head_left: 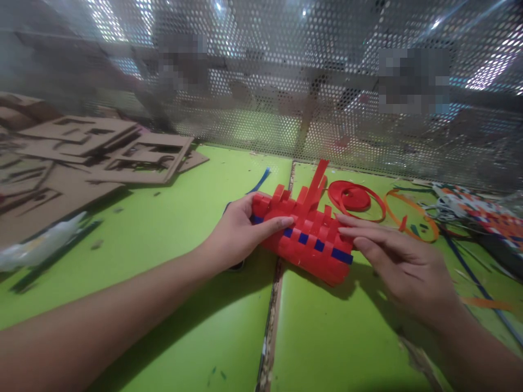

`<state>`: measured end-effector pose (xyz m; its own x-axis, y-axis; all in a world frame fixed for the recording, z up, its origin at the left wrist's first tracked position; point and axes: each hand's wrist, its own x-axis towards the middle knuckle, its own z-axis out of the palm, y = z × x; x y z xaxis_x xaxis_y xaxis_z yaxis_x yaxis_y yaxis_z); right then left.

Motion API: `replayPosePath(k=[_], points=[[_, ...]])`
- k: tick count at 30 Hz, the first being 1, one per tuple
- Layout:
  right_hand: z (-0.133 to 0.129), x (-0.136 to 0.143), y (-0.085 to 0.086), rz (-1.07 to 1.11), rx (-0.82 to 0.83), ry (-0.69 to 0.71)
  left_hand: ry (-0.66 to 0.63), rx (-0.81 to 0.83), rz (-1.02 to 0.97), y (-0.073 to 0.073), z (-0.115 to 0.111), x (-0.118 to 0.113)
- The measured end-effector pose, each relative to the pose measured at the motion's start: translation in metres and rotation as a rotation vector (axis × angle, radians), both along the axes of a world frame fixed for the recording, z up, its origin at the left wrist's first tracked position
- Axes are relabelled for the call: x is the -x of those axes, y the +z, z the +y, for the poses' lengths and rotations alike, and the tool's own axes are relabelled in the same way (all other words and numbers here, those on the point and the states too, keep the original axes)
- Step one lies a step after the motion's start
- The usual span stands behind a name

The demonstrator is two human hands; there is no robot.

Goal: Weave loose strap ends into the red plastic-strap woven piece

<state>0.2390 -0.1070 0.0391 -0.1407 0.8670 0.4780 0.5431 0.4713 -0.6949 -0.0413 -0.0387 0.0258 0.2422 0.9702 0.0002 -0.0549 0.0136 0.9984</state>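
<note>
Left hand [237, 234] fingers curled gripping, right hand [402, 264] fingers extended

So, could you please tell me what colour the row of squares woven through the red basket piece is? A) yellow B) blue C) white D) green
B: a row of blue squares runs across the red woven piece held between the left hand and right hand.

Both forearms bare (no sleeves), hands [245, 231] without gloves or rings.

Bright overhead glare, soft shadows — blurred edges, wide-angle stretch
</note>
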Motion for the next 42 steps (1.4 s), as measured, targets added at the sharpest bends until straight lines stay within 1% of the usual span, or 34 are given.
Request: replayPosePath(k=[3,7,11,14,18,22,25,29,32,37,42], points=[[0.001,0.002,0.000,0.102,0.062,-0.050,-0.006,-0.007,0.011,0.002,-0.001,-0.001],[0.003,0.004,-0.001,0.296,0.204,-0.125,-0.003,-0.037,0.057,0.005,-0.005,-0.001],[0.008,0.003,0.001,0.431,0.296,-0.089,0.001,-0.043,0.064,0.005,-0.006,-0.001],[0.012,0.001,0.002,0.470,0.348,-0.054,0.003,-0.041,0.068,0.004,-0.005,-0.001],[0.012,0.001,0.003,0.417,0.358,-0.065,0.002,-0.048,0.067,0.004,-0.005,-0.001],[0.007,0.005,0.005,0.284,0.263,-0.129,-0.008,-0.050,0.054,0.005,-0.006,-0.001],[0.007,0.006,0.005,0.275,0.211,-0.150,-0.007,-0.044,0.049,0.005,-0.006,-0.001],[0.011,0.001,0.002,0.384,0.282,-0.111,0.004,-0.057,0.074,0.006,-0.007,-0.001],[0.013,-0.002,-0.001,0.421,0.334,-0.084,0.007,-0.051,0.086,0.006,-0.008,-0.001],[0.012,-0.002,0.001,0.361,0.309,-0.099,0.013,-0.049,0.079,0.005,-0.008,-0.001],[0.007,0.002,0.005,0.311,0.281,-0.051,0.018,-0.059,0.077,0.005,-0.007,-0.002]])
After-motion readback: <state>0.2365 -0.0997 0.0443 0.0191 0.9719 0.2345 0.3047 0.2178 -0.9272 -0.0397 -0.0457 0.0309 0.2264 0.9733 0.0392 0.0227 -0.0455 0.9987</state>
